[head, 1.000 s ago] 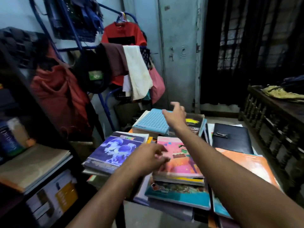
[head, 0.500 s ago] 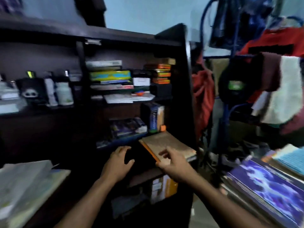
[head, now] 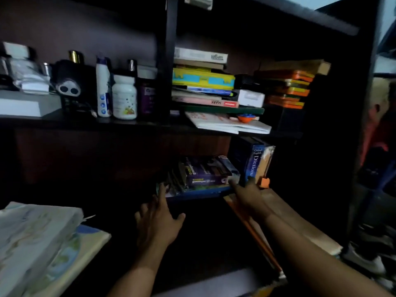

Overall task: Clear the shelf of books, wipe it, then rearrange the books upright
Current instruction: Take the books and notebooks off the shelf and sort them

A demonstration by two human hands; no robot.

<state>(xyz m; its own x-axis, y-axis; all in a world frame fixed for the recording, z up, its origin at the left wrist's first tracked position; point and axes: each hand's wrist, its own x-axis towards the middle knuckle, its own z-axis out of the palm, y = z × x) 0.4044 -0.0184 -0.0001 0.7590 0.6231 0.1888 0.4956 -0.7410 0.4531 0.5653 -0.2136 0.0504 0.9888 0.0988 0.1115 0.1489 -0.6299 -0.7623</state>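
Observation:
A dark wooden shelf (head: pixel 334 125) fills the view. In its lower compartment a flat stack of purple books (head: pixel 205 174) lies beside an upright blue dictionary (head: pixel 251 161). My left hand (head: pixel 158 219) stretches toward the stack's left end with straight, spread fingers, its fingertips just at the books. My right hand (head: pixel 248 196) reaches over a brown-covered book (head: pixel 278 202) lying flat, and its fingertips touch the stack's right corner near the dictionary. Neither hand holds anything. The upper compartment carries a flat pile of books (head: pixel 203 82) and a pile of orange books (head: pixel 287 86).
Bottles and jars (head: pixel 124 95) and a black toy (head: pixel 68 86) stand on the upper left shelf. White papers (head: pixel 229 124) with an orange object lie under the upper pile. A pale printed cloth (head: pixel 38 243) lies at lower left. Clothes hang at the right edge.
The view turned from the book-covered table to the shelf and moved closer. Both hands left the table, passed the brown book and now reach the purple stack.

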